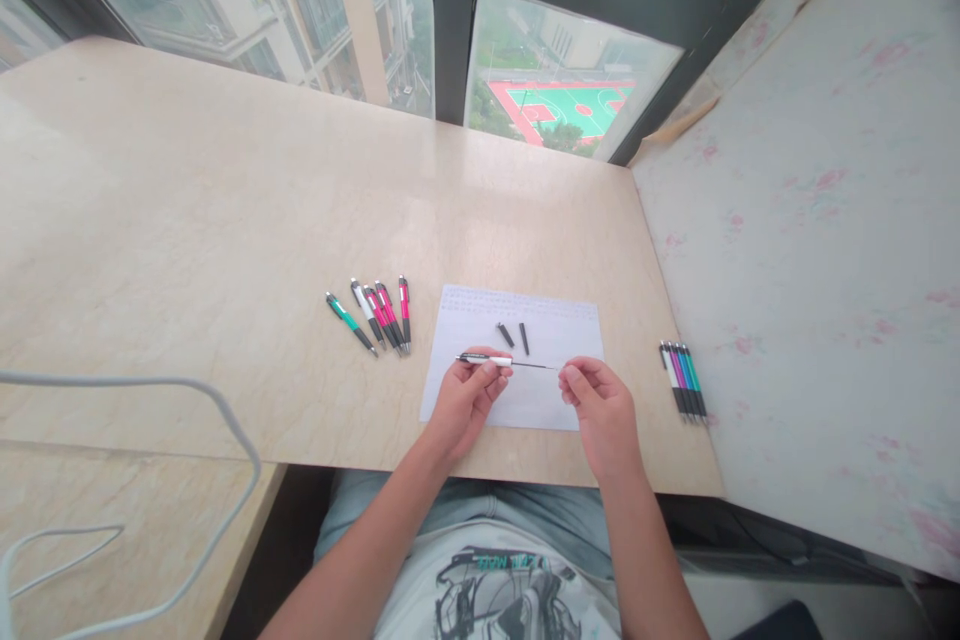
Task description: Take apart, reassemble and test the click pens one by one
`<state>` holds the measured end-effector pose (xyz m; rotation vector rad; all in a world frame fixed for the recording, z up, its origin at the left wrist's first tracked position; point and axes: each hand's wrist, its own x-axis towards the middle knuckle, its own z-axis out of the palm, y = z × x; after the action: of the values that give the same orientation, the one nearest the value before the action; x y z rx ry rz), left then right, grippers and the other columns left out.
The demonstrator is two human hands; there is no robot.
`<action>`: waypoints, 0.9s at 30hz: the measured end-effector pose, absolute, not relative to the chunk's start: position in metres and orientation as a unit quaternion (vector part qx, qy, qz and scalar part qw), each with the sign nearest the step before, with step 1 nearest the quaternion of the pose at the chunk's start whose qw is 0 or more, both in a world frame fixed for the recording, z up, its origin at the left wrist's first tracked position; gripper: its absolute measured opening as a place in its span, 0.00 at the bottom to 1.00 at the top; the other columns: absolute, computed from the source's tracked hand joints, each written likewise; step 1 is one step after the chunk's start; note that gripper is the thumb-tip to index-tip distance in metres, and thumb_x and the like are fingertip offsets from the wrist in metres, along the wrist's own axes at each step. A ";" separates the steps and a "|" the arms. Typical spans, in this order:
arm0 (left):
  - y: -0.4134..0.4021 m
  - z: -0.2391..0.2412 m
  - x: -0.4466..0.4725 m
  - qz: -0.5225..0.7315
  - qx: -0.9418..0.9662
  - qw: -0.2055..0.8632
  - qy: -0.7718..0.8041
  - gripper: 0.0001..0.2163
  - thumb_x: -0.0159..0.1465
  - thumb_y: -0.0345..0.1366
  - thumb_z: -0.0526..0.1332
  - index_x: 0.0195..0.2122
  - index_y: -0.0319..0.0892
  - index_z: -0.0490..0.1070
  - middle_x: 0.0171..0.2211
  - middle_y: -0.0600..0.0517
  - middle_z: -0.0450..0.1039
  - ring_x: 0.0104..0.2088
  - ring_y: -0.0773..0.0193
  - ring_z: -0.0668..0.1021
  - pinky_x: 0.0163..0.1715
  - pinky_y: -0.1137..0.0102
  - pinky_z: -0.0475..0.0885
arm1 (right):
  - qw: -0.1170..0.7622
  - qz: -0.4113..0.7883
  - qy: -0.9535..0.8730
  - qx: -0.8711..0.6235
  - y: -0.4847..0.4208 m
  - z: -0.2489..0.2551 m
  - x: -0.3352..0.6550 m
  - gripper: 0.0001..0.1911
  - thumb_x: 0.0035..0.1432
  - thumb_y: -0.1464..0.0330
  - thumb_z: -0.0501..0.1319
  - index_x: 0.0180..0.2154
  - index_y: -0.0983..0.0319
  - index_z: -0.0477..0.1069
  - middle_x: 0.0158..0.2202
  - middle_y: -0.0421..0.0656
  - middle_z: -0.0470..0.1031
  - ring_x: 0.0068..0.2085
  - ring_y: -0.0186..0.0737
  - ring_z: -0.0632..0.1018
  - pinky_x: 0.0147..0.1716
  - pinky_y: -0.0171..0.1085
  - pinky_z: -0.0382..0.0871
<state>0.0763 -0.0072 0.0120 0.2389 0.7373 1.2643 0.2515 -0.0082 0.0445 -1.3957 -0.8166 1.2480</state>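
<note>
My left hand (474, 398) holds a white pen barrel (495, 360) with a black clip, lying level above the paper. From its right end a thin dark refill (532, 365) sticks out, its front bare. My right hand (596, 400) is closed in a pinch close to the refill's tip; what its fingers hold, if anything, is too small to make out. Just beyond my left hand, two short black pen grips (524, 338) rest on a white sheet of paper (454, 390) with rows of writing along its far edge.
Several pens, green (349, 323), white (366, 312) and pink (405, 310), lie left of the paper. More pens (684, 382) are lined up at the right against the flowered wall (810, 250). A white cable (225, 410) loops at the left. Windows stand behind the table (247, 250).
</note>
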 end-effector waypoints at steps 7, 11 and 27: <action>-0.007 0.012 0.076 0.576 0.106 0.738 0.336 0.09 0.57 0.33 0.70 0.38 0.39 0.75 0.39 0.49 0.77 0.35 0.71 0.78 0.38 0.78 0.74 | 0.528 0.499 -0.355 -0.588 -0.011 0.047 0.248 0.11 0.52 0.62 0.70 0.36 0.61 0.76 0.30 0.41 0.76 0.29 0.34 0.72 0.29 0.35 0.66; -0.007 0.014 0.077 0.575 0.104 0.738 0.337 0.09 0.57 0.33 0.70 0.37 0.39 0.75 0.39 0.50 0.77 0.34 0.72 0.78 0.38 0.78 0.74 | 0.501 0.483 -0.391 -0.602 -0.011 0.049 0.244 0.11 0.52 0.62 0.69 0.36 0.61 0.76 0.30 0.41 0.76 0.29 0.35 0.73 0.29 0.35 0.68; -0.007 0.012 0.076 0.577 0.086 0.747 0.318 0.08 0.57 0.31 0.70 0.37 0.39 0.75 0.40 0.50 0.77 0.35 0.71 0.79 0.38 0.78 0.75 | 0.341 0.293 -0.589 -0.671 0.010 0.014 0.233 0.14 0.58 0.63 0.60 0.44 0.61 0.74 0.39 0.46 0.77 0.34 0.41 0.75 0.34 0.40 0.69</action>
<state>0.0760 -0.0066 0.0117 0.1885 0.6967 1.2628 0.2328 0.0100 0.0142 -1.7468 -1.5325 0.7620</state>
